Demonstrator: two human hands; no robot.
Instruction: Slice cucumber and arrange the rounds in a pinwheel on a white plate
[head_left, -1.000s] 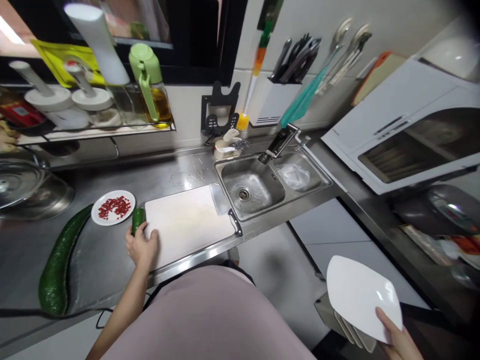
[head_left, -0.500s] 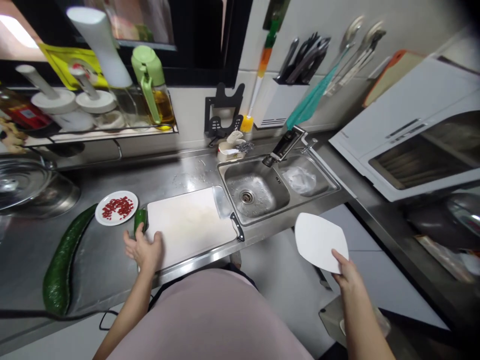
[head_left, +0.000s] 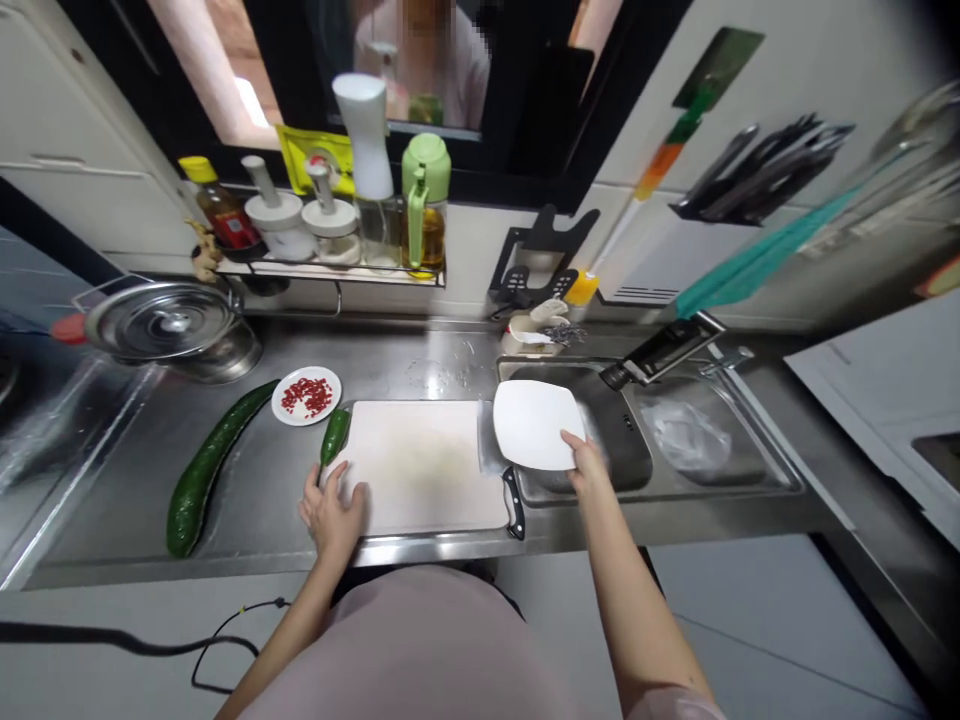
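Note:
My right hand (head_left: 587, 462) grips a white squarish plate (head_left: 536, 425) by its near right edge, above the left basin. At the left edge of the white cutting board (head_left: 427, 490), my left hand (head_left: 334, 510) has its fingers spread, just below a green pepper (head_left: 334, 437). A cleaver (head_left: 515, 503) lies along the board's right side, its blade partly hidden by the plate. Beyond the pepper is a small white plate (head_left: 335, 408) of chopped red pieces. Farther left lies a long dark green cucumber-like vegetable (head_left: 202, 480).
The double sink (head_left: 637, 440) holds a clear plastic bag (head_left: 686, 437) in its right basin, under a black faucet (head_left: 660, 350). A lidded steel pot (head_left: 217, 350) stands at the back left. Seasoning jars and an oil bottle (head_left: 425, 215) fill the wall rack.
My right hand has carried the white squarish plate left, from over the floor to above the sink. The view has turned left. My left hand stays by the board's left edge.

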